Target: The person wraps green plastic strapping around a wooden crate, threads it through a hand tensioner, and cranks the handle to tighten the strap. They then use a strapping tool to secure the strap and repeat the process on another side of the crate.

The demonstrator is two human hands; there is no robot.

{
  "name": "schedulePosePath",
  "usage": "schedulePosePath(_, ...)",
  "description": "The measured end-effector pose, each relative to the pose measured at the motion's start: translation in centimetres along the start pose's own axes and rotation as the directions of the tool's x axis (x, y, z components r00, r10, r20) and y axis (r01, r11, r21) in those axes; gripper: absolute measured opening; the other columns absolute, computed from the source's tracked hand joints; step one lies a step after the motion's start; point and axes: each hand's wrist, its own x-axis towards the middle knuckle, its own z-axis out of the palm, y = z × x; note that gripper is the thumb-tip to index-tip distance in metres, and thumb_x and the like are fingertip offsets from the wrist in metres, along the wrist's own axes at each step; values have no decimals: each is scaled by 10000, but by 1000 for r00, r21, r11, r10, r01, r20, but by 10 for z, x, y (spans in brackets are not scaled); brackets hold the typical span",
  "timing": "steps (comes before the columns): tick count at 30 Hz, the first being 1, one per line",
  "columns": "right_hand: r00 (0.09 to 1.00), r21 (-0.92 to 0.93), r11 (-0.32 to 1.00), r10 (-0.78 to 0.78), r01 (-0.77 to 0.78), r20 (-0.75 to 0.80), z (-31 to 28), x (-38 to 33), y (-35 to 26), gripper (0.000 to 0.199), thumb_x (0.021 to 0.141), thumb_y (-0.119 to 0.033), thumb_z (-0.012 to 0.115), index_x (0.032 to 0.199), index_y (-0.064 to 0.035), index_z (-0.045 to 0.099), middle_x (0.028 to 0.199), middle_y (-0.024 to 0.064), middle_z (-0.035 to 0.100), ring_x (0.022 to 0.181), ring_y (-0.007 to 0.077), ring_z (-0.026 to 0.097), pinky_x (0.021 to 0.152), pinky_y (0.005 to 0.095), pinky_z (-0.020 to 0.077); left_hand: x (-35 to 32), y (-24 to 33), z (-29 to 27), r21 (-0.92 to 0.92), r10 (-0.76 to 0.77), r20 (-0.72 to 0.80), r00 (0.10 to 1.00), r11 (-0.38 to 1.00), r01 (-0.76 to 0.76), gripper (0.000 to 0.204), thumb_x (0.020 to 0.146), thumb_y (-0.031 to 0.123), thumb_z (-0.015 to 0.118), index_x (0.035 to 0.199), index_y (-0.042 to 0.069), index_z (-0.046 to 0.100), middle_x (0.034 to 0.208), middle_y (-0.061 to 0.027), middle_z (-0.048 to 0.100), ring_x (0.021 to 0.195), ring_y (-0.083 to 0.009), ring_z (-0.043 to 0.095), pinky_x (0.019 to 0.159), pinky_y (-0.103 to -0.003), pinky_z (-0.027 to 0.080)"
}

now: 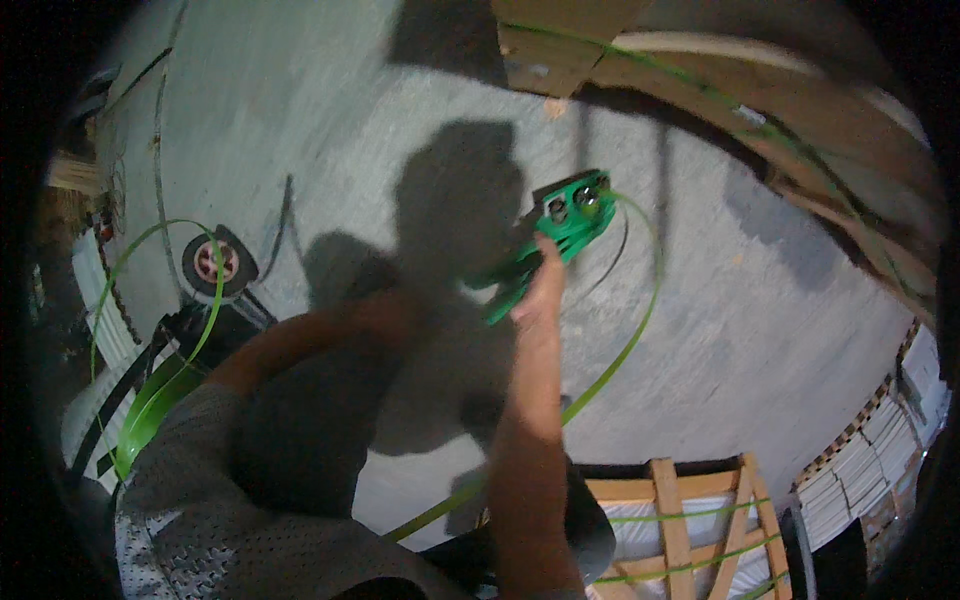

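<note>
Tool (575, 225), green with round metal parts, sits in the right hand (543, 280), fingers wrapped around it, over the middle of the concrete floor (700, 380). Green strap (655, 275) curves from its head toward the floor's near edge. The left hand (402, 310) is in shadow; I cannot tell whether it grips anything.
</note>
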Motion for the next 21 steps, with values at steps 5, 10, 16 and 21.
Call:
schedulePosePath(5, 992, 75, 996, 33, -43, 124, -17, -16, -22, 345, 827, -282, 638, 1067, -56, 534, 888, 123, 586, 739, 291, 594, 689, 453, 516, 5, -4, -2, -10, -63, 194, 979, 998, 66, 352, 823, 320, 573, 1044, 54, 640, 1101, -171, 615, 998, -333, 612, 846, -466, 497)
schedulePosePath(10, 985, -79, 984, 165, -161, 53, -33, -51, -41, 358, 859, -310, 589, 1097, -47, 540, 911, 129, 589, 753, 279, 590, 693, 451, 514, 14, 3, -34, -114, -263, -41, 964, 960, 257, 455, 859, 419, 543, 1129, 58, 601, 1127, -191, 612, 1018, -329, 618, 836, -464, 506)
schedulePosePath(16, 975, 35, 974, 222, -222, 2, -74, -152, 28, 373, 841, -279, 585, 1129, -47, 537, 907, 128, 607, 822, 296, 613, 725, 445, 511, -12, 98, -85, -983, -197, 89, 976, 143, 118, 487, 952, 465, 442, 1182, 49, 550, 1087, -123, 615, 962, -249, 618, 800, -415, 499)
schedulePosePath(21, 975, -13, 979, 204, -204, 92, -93, -264, 80, 309, 810, -244, 572, 1042, -40, 589, 909, 70, 610, 857, 219, 585, 772, 343, 473, -50, 233, -136, -956, -162, 284, 945, 28, 292, 524, 938, 576, 417, 1187, 141, 570, 1021, -63, 609, 853, -193, 596, 786, -393, 491)
